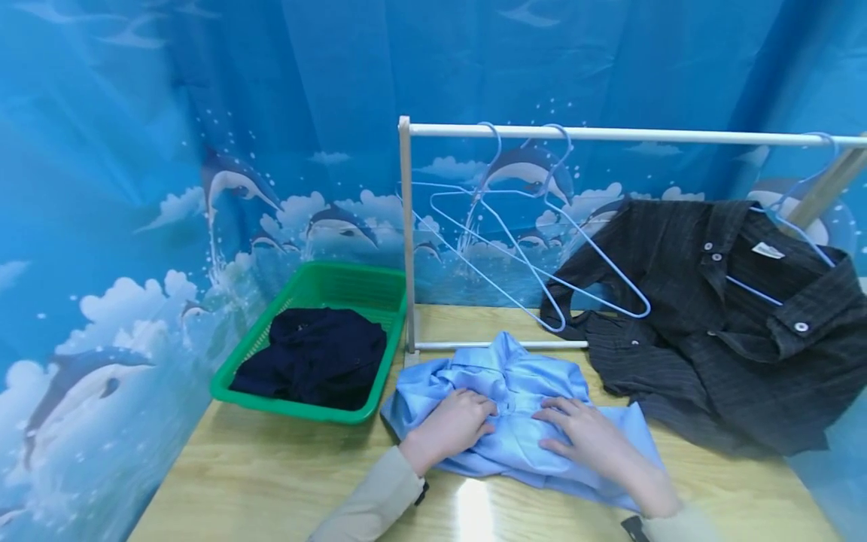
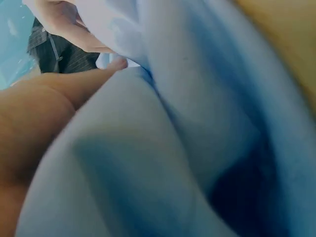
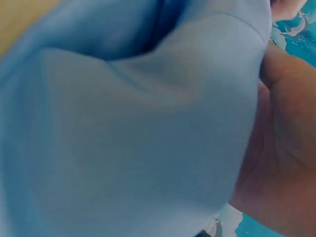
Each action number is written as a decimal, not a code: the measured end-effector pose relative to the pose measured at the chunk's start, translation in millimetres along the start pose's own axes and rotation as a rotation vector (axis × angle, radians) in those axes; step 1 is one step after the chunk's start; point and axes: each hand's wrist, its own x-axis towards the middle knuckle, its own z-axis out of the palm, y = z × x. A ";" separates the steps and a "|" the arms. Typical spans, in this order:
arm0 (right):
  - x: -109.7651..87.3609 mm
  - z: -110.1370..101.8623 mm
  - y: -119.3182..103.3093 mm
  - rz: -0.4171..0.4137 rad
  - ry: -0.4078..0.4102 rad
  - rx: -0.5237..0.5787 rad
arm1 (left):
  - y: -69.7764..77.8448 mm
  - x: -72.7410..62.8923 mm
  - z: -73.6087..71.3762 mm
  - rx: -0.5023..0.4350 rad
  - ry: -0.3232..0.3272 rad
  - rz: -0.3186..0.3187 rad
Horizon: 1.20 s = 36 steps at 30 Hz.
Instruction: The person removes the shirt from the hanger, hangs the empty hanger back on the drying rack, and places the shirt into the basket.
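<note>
A crumpled light blue, shiny shirt (image 1: 511, 369) lies on the table in front of the rack. My left hand (image 1: 455, 423) grips its left part, fingers curled over the cloth and thumb beneath them. On the right part rests my right hand (image 1: 596, 436), somewhat blurred, its fingers spread and the thumb apart from them. Raised folds of the shirt fill most of both wrist views. In the left wrist view the left thumb (image 2: 94, 76) lies along the cloth; folds hide the right fingertips in the right wrist view.
A white-railed rack (image 1: 630, 135) stands behind the shirt, with bare blue hangers (image 1: 521, 256) at its left. At the right hangs a black striped shirt (image 1: 684, 301), low over the table (image 1: 257, 482). A green basket (image 1: 305, 410) at left contains a dark navy garment (image 1: 318, 354).
</note>
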 end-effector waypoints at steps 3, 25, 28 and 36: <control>-5.5 2.9 2.8 -0.014 0.052 0.029 | -2.7 -4.7 -0.9 -0.019 -0.019 0.031; -71.5 -3.6 62.7 0.477 -0.108 0.088 | -44.9 -53.6 -24.4 -0.210 0.130 -0.196; -53.7 -15.9 57.4 0.495 -0.051 0.065 | -45.8 -56.6 -21.0 -0.228 0.089 -0.222; 6.5 -46.3 30.2 0.151 0.503 0.061 | -47.3 -58.5 -20.5 -0.265 0.076 -0.220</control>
